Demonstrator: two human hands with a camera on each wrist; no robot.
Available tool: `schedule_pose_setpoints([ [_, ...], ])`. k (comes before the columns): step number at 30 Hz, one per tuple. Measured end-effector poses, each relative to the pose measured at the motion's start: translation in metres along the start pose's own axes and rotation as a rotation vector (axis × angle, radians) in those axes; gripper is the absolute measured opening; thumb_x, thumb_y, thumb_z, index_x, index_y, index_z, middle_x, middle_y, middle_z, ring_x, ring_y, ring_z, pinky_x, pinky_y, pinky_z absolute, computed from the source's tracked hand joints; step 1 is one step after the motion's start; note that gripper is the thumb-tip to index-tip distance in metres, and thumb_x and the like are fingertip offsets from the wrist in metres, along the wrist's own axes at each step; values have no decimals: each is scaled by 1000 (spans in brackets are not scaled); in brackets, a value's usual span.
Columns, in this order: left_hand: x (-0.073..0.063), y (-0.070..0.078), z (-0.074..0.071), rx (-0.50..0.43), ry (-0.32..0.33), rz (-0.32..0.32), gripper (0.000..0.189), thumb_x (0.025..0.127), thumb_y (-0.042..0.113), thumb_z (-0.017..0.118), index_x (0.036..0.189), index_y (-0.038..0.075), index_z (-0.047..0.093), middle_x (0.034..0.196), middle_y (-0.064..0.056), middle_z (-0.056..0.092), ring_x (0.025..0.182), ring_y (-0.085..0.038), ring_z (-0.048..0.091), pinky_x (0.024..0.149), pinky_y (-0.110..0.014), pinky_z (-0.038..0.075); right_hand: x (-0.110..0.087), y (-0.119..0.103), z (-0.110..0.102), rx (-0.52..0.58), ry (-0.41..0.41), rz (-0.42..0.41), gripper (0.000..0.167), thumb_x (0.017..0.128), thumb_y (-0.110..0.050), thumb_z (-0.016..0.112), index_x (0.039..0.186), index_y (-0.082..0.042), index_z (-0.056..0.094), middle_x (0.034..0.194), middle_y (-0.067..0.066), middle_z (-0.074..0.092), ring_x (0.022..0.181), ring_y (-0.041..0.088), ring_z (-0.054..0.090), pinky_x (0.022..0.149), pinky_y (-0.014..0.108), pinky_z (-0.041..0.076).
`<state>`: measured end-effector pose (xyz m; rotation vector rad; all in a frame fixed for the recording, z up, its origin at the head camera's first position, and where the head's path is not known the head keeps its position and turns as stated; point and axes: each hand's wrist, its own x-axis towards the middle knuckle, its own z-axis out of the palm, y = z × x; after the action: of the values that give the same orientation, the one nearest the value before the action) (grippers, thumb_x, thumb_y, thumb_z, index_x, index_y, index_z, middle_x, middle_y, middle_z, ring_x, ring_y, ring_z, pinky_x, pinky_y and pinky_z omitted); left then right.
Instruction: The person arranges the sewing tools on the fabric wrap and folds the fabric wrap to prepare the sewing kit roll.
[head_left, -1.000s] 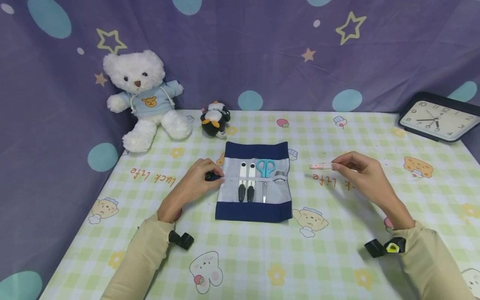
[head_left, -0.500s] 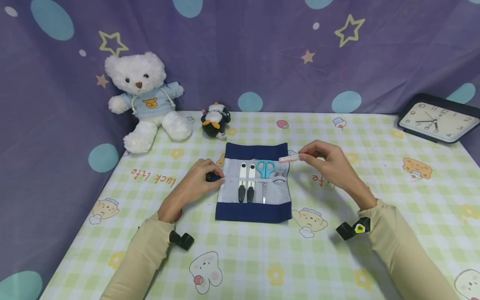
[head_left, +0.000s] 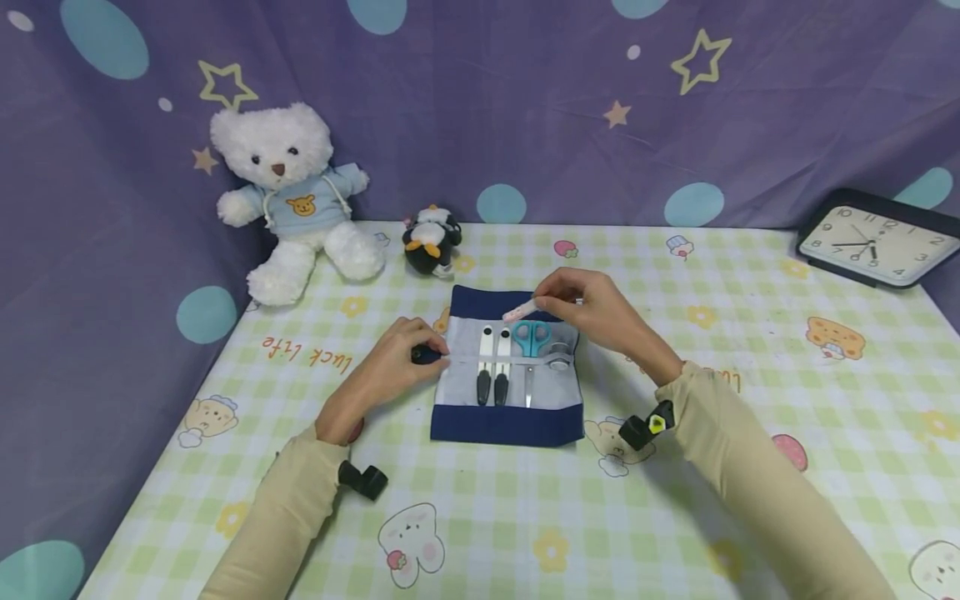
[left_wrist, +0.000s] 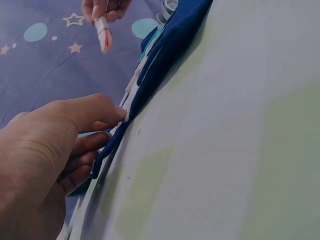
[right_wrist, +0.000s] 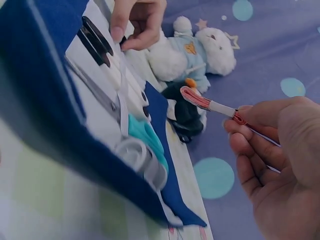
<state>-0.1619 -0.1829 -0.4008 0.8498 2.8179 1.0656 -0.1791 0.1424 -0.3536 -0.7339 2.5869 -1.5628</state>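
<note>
Right hand (head_left: 592,304) pinched one end of a banded pink bundle (right_wrist: 196,97), which jutted leftward from its fingertips, above the case. Looked light, soft; best gripped at the white band (right_wrist: 221,107). Left hand (head_left: 397,357) pinched the navy case (head_left: 502,423) beside it, likely floppy cloth.

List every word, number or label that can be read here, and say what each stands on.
"luck": orange print on the tablecloth, at left.
"life": same print, beside it.
"7", "8", "9", "10", "11", "12", "1", "2", "3", "4": on the clock; its other numbers are too small to read surely.
Orange lettering at right: partly hidden by the right hand and sleeve.
Pink bundle: any marks are too blurred to read.
</note>
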Motion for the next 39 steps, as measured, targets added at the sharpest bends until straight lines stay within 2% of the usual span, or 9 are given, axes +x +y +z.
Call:
schedule_pose_setpoints([
  [4, 0, 0, 0, 3, -3, -3, 7, 91, 13, 82, 96, 12, 77, 96, 0, 63, 93, -23, 52, 84, -43, 44, 10, -3, 11, 2, -40, -12, 10, 102, -12, 68, 107, -6, 74, 98, 9, 72, 89, 29, 68, 76, 37, 52],
  [12, 0, 0, 0, 4, -7, -11, 7, 91, 13, 81, 96, 12, 77, 96, -1, 63, 93, -24, 51, 84, -43, 43, 26, -6, 32, 24, -121, -67, 9, 103, -8, 66, 107, -4, 73, 98, 15, 72, 86, 35, 68, 73, 39, 53],
  [18, 1, 1, 0, 12, -10, -11, 8, 91, 13, 81, 97, 11, 76, 96, -1, 62, 94, -25, 51, 84, -44, 43, 31, -6, 47, 15, -151, -58, 10, 103, -8, 66, 107, -4, 73, 99, 14, 73, 87, 30, 69, 75, 38, 54],
  [26, 0, -1, 0, 13, -20, -22, 9, 91, 14, 82, 97, 11, 76, 97, -1, 63, 94, -24, 51, 85, -44, 43, 32, 0, 57, 13, -177, -32, 15, 104, -8, 64, 115, 0, 71, 101, 12, 72, 89, 27, 68, 77, 37, 55],
  [30, 0, 0, -1, 7, -21, -20, 9, 91, 13, 81, 97, 11, 75, 97, -1, 62, 94, -24, 51, 85, -44, 43, 33, 3, 61, 8, -198, -28, 15, 104, -9, 64, 113, -1, 73, 101, 11, 72, 90, 24, 69, 78, 36, 55],
  [39, 1, 0, 0, -30, -28, -48, 9, 91, 12, 80, 97, 11, 74, 97, -2, 62, 93, -23, 52, 85, -43, 43, 35, 7, 68, 4, -169, -32, 17, 104, -10, 63, 115, -2, 75, 105, 8, 74, 94, 20, 70, 83, 33, 56],
])
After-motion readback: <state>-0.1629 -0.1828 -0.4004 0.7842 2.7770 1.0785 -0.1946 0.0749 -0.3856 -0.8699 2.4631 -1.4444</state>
